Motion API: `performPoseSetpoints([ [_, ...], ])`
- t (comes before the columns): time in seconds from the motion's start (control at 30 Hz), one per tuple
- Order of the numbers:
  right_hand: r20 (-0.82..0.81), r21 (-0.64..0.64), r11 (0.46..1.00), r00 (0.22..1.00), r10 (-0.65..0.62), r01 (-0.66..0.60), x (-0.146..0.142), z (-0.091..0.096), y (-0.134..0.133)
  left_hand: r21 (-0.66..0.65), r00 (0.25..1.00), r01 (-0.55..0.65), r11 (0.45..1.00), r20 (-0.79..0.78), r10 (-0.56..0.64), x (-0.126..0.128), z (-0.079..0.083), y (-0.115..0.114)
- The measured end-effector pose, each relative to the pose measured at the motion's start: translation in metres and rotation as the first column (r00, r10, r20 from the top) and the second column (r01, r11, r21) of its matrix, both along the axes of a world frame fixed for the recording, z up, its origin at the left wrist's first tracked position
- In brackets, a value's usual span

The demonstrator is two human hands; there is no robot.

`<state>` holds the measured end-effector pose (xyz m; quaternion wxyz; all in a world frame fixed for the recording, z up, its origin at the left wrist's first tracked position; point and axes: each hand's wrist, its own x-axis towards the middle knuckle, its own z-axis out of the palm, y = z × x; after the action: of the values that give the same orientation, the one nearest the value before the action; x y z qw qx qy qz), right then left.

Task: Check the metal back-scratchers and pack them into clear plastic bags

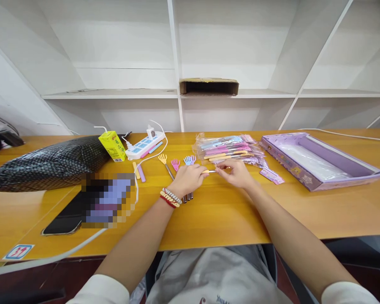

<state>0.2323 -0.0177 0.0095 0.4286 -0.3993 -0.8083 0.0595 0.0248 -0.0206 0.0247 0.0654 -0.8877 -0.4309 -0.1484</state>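
Note:
Between my two hands is a short, slim back scratcher piece (pixel 212 171) with a yellow end and a metal rod. My left hand (pixel 188 179), with bracelets at its wrist, is closed around the yellow end. The fingertips of my right hand (pixel 236 172) pinch the rod's other end, and whatever is inside that pinch is hidden. Telescopic back scratchers lie on the table beneath and beside my left hand: a yellow claw (pixel 162 158), a pink claw (pixel 175 164) and blue and purple claws (pixel 189 160). My left hand partly covers their metal rods.
Bagged back scratchers (pixel 228 147) lie beyond my hands, with a printed card (pixel 271 175) nearby. A purple box (pixel 316 183) sits right. Leftward are loose handles (pixel 141 172), a power strip (pixel 145 145), a drink carton (pixel 112 146), a black wrapped package (pixel 50 162) and a phone (pixel 63 215).

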Motion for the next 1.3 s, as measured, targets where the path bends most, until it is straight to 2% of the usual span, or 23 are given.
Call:
performPoseSetpoints([
  [0.2,-0.024,0.023,1.0,1.0,0.002,-0.001,-0.004,0.001,-0.002,-0.028,1.0,0.014,1.0,-0.022,-0.015,0.002,-0.002,0.0],
  [0.43,0.001,-0.03,0.998,0.998,-0.059,0.059,-0.006,0.002,-0.003,-0.034,1.0,0.01,0.999,-0.006,-0.01,0.001,-0.001,0.0],
  [0.63,0.026,-0.054,0.997,0.998,-0.055,0.056,-0.006,0.001,-0.005,-0.057,1.0,-0.009,0.998,-0.025,0.008,0.005,0.002,-0.007],
  [0.9,-0.09,-0.006,0.995,0.991,-0.102,0.102,-0.006,0.004,-0.009,-0.039,0.999,0.021,0.999,-0.047,-0.022,0.006,0.003,-0.007],
  [1.1,-0.086,-0.016,0.994,0.99,-0.11,0.109,-0.006,0.004,-0.009,-0.062,0.997,-0.019,0.998,-0.072,0.015,0.009,0.004,-0.009],
  [1.3,-0.092,-0.028,0.996,0.992,-0.091,0.089,-0.007,0.003,-0.009,-0.051,0.998,0.0,0.999,-0.056,-0.003,0.008,0.004,-0.009],
])
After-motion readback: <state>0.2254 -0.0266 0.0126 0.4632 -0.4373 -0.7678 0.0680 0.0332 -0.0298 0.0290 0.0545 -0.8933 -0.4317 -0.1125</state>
